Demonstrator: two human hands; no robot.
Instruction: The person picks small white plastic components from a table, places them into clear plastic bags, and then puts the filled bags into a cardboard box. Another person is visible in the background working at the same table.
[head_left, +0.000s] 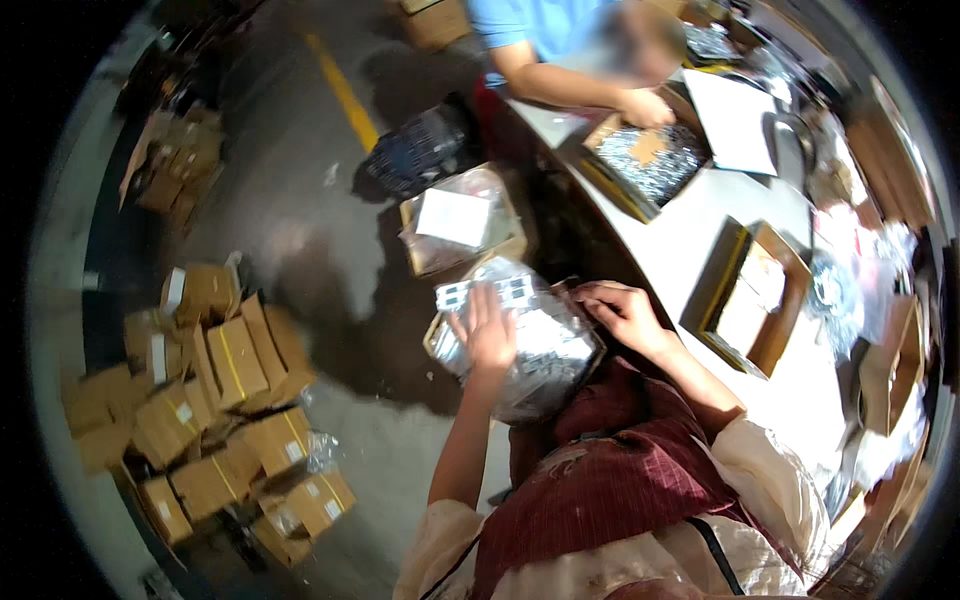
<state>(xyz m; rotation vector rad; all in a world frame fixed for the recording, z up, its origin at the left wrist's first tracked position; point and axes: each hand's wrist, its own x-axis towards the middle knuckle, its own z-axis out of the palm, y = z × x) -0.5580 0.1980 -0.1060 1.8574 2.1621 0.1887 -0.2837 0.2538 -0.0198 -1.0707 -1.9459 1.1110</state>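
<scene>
A cardboard box (pixel 598 352) in front of me is lined with a clear plastic bag (pixel 545 385), with shiny silvery pieces inside. My left hand (pixel 487 332) lies flat on the bag with its fingers stretched out. Under and beside those fingers is a white strip with dark rectangles (pixel 515 291), resting on the bag. At the box's right rim is my right hand (pixel 626 312), its fingers bent together over the edge; what they pinch, if anything, is too small to make out.
Beyond stands another lined box (pixel 420 258) with a white sheet (pixel 453 217) on top. To the right, a white table (pixel 650 255) bears an open tray box (pixel 775 345) and a box of metal parts (pixel 640 190) with a co-worker's hand (pixel 648 108) in it. Cardboard boxes (pixel 238 360) crowd the left floor.
</scene>
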